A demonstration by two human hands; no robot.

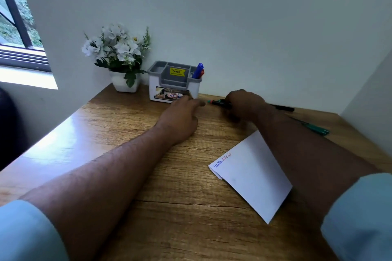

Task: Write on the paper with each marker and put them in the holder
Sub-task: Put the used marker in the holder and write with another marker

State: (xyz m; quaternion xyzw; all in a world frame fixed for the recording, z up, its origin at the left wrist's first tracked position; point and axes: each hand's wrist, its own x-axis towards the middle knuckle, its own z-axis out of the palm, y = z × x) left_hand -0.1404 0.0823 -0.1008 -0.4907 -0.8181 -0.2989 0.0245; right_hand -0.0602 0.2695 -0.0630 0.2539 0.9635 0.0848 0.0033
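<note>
Two markers, a blue one [198, 70] and a red one [202, 73], stand already in the right compartment of the holder [174, 82], so their writing is probably done; the paper [252, 175] shows blue and red words. The right hand [244, 102] grips a dark marker [218, 103] with a green tip, likely uncapped for writing next. The left hand [180, 118] rests on the desk [95, 133], fingers loose, holding nothing I can see. A black marker [284, 108] and a green pen [314, 128] wait on the right, beyond the forearm.

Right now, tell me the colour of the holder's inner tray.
Grey inner tray, head view.
</note>
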